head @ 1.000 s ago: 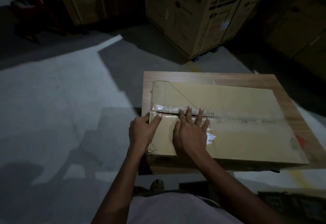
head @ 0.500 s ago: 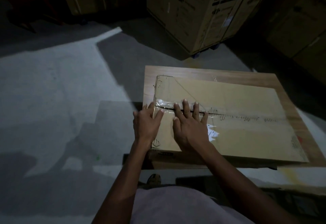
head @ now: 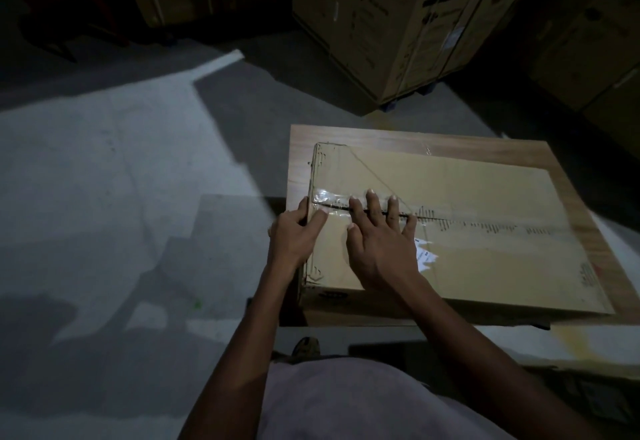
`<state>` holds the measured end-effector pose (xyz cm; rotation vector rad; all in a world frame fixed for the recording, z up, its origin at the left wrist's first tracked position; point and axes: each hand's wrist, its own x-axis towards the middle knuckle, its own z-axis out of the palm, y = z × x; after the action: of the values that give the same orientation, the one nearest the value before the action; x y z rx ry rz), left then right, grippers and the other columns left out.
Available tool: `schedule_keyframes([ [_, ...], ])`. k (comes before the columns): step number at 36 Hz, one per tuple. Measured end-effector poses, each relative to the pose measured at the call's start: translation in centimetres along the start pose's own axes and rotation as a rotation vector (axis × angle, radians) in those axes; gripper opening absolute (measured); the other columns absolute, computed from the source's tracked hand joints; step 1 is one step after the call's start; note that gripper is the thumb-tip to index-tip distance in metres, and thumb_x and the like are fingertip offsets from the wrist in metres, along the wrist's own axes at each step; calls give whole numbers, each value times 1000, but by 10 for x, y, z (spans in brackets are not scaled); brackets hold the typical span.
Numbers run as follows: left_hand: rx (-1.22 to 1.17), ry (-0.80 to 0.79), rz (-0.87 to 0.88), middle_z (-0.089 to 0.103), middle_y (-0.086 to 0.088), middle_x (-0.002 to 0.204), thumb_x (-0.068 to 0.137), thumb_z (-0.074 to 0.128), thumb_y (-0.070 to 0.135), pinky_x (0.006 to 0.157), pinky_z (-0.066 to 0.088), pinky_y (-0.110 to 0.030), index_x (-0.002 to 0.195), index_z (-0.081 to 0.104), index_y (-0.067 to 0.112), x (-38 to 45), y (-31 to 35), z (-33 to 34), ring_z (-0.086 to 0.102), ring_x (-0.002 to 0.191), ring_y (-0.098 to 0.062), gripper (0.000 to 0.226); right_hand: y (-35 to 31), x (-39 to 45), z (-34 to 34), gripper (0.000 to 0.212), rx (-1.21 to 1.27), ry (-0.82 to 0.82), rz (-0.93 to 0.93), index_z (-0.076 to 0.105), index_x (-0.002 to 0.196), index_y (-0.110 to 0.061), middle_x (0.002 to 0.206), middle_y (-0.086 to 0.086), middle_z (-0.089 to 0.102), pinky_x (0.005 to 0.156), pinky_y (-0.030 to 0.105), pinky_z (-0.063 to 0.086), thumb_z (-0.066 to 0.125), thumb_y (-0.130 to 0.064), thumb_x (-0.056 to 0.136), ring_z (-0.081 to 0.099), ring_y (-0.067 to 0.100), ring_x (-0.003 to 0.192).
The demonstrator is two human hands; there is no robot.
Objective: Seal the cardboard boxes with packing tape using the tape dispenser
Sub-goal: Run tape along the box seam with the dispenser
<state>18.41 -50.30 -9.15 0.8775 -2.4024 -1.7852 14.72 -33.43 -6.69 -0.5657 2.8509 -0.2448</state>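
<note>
A flat brown cardboard box (head: 485, 217) lies on a small wooden table (head: 398, 136). Its two top flaps meet in a dark seam across the middle. Clear packing tape (head: 332, 202) covers the seam at the box's left end. My right hand (head: 379, 238) lies flat on the lid with straight fingers pressing on the taped seam. My left hand (head: 298, 233) sits at the box's left edge, thumb on the tape and fingers over the side. No tape dispenser is in sight.
Large printed cartons (head: 398, 16) stand behind the table, with more cartons (head: 595, 44) at the right. Grey concrete floor (head: 121, 179) spreads to the left. A shoe tip (head: 306, 346) shows below the table's near edge. A torn white label (head: 425, 257) sticks on the lid.
Both hands have slid a little toward the box's left end along the seam, and my left hand has shifted onto the box's left edge.
</note>
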Motion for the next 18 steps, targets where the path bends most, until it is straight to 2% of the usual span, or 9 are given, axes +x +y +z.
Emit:
schedule_keyframes([
  [3, 134, 34, -35, 66, 7, 75, 92, 51, 65, 112, 32, -63, 72, 68, 29, 4, 0, -2, 58, 88, -19, 44, -3, 0, 1, 61, -1, 9, 29, -1, 167, -36, 175, -3, -14, 124, 60, -15, 15, -48, 110, -22, 33, 158],
  [5, 228, 44, -64, 58, 9, 72, 90, 45, 70, 115, 24, -64, 67, 63, 25, 6, 2, -2, 51, 85, -19, 54, -4, -2, 1, 64, 18, 28, 62, 1, 168, -33, 175, -1, -12, 124, 59, -16, 16, -51, 109, -23, 33, 158],
  [7, 306, 48, -64, 54, 10, 71, 90, 40, 75, 115, 25, -64, 67, 61, 24, 5, 1, 0, 46, 86, -19, 60, -3, -3, 1, 65, 33, 39, 87, 2, 168, -32, 175, 1, -11, 122, 59, -18, 17, -53, 108, -24, 34, 158],
  [9, 345, 85, -35, 52, 12, 67, 87, 37, 83, 107, 39, -62, 65, 59, 27, 1, 2, 0, 49, 81, -18, 65, -2, -4, 2, 66, 39, 38, 99, 2, 168, -33, 175, 3, -12, 122, 59, -19, 17, -55, 108, -24, 34, 157],
  [11, 370, 128, 25, 58, 11, 66, 82, 35, 91, 87, 53, -51, 65, 60, 27, -3, 7, -2, 58, 73, -17, 70, -1, -4, 2, 66, 43, 28, 97, 0, 168, -34, 175, 3, -13, 123, 61, -16, 15, -56, 107, -23, 34, 158],
  [13, 400, 179, 81, 57, 11, 63, 77, 37, 93, 66, 51, -36, 71, 65, 24, -4, 16, -1, 57, 63, -14, 75, -1, -2, 2, 66, 52, 20, 92, 1, 167, -35, 175, 3, -12, 124, 62, -13, 16, -56, 107, -23, 35, 158],
  [14, 408, 208, 96, 53, 13, 60, 76, 40, 93, 61, 48, -32, 72, 67, 22, -3, 21, 0, 53, 58, -10, 76, 0, -2, 2, 66, 54, 15, 90, 1, 167, -35, 175, 2, -12, 124, 63, -12, 16, -56, 107, -23, 35, 158],
  [16, 413, 272, 112, 44, 15, 54, 76, 48, 90, 56, 45, -29, 66, 60, 22, -1, 33, 5, 43, 52, -4, 70, 1, -2, 2, 66, 56, 15, 90, 1, 167, -36, 175, 1, -12, 125, 63, -12, 16, -57, 107, -25, 35, 157],
  [18, 431, 320, 122, 47, 13, 56, 80, 57, 81, 55, 46, -28, 67, 57, 23, 1, 42, 11, 43, 51, -5, 60, 2, -1, 1, 65, 53, 18, 93, 3, 167, -37, 175, 1, -12, 124, 63, -14, 15, -57, 106, -28, 35, 156],
])
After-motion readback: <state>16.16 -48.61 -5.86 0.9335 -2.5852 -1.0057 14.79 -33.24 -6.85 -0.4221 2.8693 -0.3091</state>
